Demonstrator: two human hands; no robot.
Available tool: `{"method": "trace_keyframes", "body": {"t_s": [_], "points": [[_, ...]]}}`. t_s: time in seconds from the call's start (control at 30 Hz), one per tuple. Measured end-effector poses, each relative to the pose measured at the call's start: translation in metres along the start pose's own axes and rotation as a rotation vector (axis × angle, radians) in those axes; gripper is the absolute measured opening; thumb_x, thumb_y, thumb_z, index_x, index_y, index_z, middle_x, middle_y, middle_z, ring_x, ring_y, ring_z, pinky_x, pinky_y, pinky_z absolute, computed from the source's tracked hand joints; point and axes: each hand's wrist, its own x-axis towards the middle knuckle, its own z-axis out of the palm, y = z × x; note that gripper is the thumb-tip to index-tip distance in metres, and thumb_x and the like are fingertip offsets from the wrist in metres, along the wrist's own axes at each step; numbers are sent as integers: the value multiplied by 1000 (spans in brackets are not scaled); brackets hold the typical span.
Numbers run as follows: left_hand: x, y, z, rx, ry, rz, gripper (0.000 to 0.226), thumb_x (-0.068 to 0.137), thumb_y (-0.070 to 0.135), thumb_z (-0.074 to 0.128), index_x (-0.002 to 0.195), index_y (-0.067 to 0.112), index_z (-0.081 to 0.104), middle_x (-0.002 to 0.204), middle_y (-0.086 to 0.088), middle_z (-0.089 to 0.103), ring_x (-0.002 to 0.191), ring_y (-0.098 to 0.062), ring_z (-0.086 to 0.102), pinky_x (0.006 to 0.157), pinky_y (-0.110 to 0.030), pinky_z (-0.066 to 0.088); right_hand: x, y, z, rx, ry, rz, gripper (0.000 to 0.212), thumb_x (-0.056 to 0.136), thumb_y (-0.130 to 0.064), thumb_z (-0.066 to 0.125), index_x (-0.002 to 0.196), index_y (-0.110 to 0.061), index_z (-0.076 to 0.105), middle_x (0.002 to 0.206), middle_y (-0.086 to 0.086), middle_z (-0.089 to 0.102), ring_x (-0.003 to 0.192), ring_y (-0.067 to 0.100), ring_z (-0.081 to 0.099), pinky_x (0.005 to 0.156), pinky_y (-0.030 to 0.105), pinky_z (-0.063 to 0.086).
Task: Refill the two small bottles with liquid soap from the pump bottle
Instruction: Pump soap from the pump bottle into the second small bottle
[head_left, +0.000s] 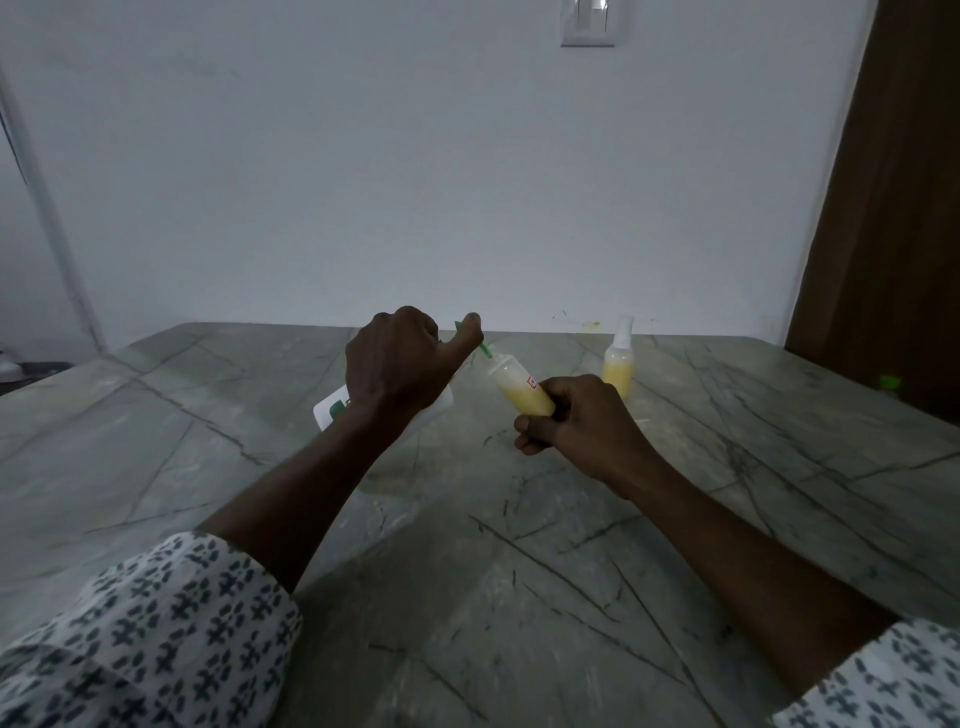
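My left hand (402, 358) grips the white pump bottle (332, 406), tilted above the table, with my thumb on its green pump; the green nozzle (485, 349) points into the mouth of a small clear bottle (519, 389). My right hand (576, 421) holds that small bottle tilted toward the nozzle; it is partly full of yellow soap. A second small bottle (619, 364), upright with a spray top and yellow soap inside, stands on the table behind my right hand.
The grey marble table (467, 545) meets a white wall at the back. A brown wooden door (893, 208) is at the right, with a small green-capped object (889, 383) at the table's right edge. A dark object (31, 369) lies at far left.
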Motion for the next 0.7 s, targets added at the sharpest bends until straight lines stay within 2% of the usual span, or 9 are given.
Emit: {"method": "trace_keyframes", "body": {"t_s": [0.1, 0.17, 0.33, 0.47, 0.6, 0.7], "points": [[0, 2, 0, -6, 6, -8, 65, 78, 61, 43, 49, 4, 54, 51, -13, 60, 46, -25, 49, 52, -30, 41, -1, -1, 1, -17, -12, -15, 13, 82, -12, 76, 91, -18, 69, 73, 2, 77, 63, 9, 75, 65, 16, 57], [-1, 3, 0, -10, 3, -6, 64, 77, 60, 42, 51, 4, 57, 51, -14, 59, 49, -27, 52, 54, -33, 44, -2, -1, 1, -15, -12, -16, 14, 82, -12, 76, 90, -19, 68, 73, 1, 77, 63, 8, 74, 62, 12, 55], [-2, -1, 2, 7, 11, 5, 77, 80, 74, 41, 47, 5, 52, 41, -4, 43, 43, -19, 45, 52, -29, 37, -1, 0, 0, -4, -4, -6, 12, 83, -13, 76, 93, -15, 70, 73, 2, 77, 64, 10, 75, 66, 18, 59], [-2, -2, 3, 32, 17, -12, 89, 76, 87, 36, 47, 4, 52, 41, -8, 50, 46, -19, 51, 51, -28, 37, 1, 1, -1, 5, 8, -1, 16, 82, -14, 76, 97, -10, 71, 74, 4, 77, 65, 13, 75, 72, 28, 61], [-1, 0, 2, 23, 4, -25, 75, 79, 76, 42, 43, 10, 42, 39, -1, 38, 42, -17, 43, 48, -25, 27, 0, 1, 0, 11, 8, -4, 16, 82, -12, 76, 98, -13, 70, 75, 5, 77, 65, 13, 75, 72, 30, 62], [-1, 1, 1, 11, 0, -21, 67, 78, 64, 44, 47, 5, 50, 41, -2, 38, 43, -19, 41, 49, -26, 25, 0, 1, 1, 0, -3, -14, 16, 82, -10, 76, 93, -19, 69, 75, 4, 77, 64, 12, 75, 71, 28, 62]]}}
